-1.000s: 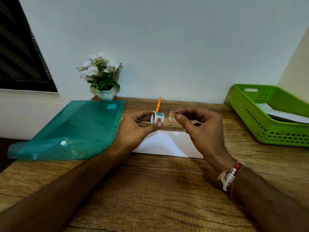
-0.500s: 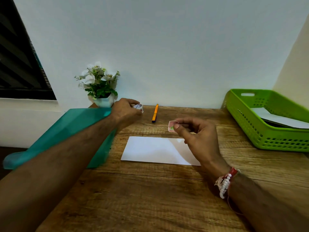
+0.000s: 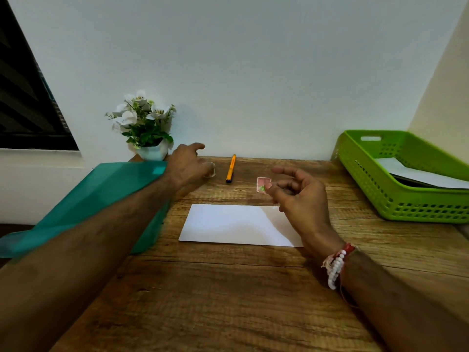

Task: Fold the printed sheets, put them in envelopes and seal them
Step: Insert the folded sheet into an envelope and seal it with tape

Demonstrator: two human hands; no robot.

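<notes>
A white envelope (image 3: 236, 224) lies flat in the middle of the wooden desk (image 3: 228, 301). Above its right end my right hand (image 3: 299, 196) pinches a small pink sticker (image 3: 262, 184) with a green mark between thumb and forefinger. My left hand (image 3: 187, 166) is stretched to the back of the desk, fingers loose, beside a small sticker roll (image 3: 210, 170) that looks blurred against the hand. Whether the hand still touches the roll is unclear.
An orange pen (image 3: 230, 168) lies at the back next to the roll. A white flower pot (image 3: 152, 148) stands at the back left. A teal plastic sleeve (image 3: 101, 196) covers the left side. A green basket (image 3: 406, 179) holding white sheets stands at right.
My left hand carried the sticker roll from the centre to the back of the desk and now opens beside it. My right hand keeps the sticker and has sunk slightly toward the envelope.
</notes>
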